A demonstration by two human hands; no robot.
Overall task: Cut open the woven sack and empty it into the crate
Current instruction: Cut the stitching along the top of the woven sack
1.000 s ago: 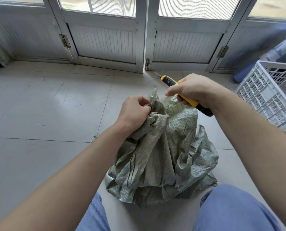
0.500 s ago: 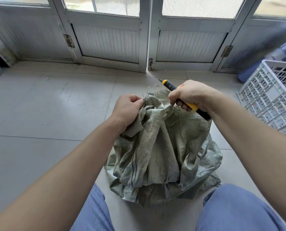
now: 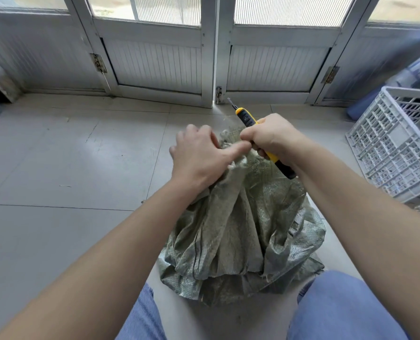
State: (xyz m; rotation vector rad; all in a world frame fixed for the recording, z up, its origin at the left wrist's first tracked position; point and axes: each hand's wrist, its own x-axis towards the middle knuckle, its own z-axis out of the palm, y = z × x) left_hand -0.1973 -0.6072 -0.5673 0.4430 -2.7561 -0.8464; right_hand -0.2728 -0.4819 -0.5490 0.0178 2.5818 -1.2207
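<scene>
right hand (image 3: 274, 134) clamped on yellow-black utility knife (image 3: 248, 119), blade tip up and away, past the knuckles. left hand (image 3: 199, 157) gripping bunched neck of green woven sack (image 3: 238, 231), thumb stretched across to touch the right hand. sack neck pinched between both hands, body slumped on tiled floor (image 3: 69, 168) below them, between two blue-clad knees (image 3: 339, 305). white lattice crate (image 3: 395, 143) well right of the right hand, apart from sack. sack contents not visible.
</scene>
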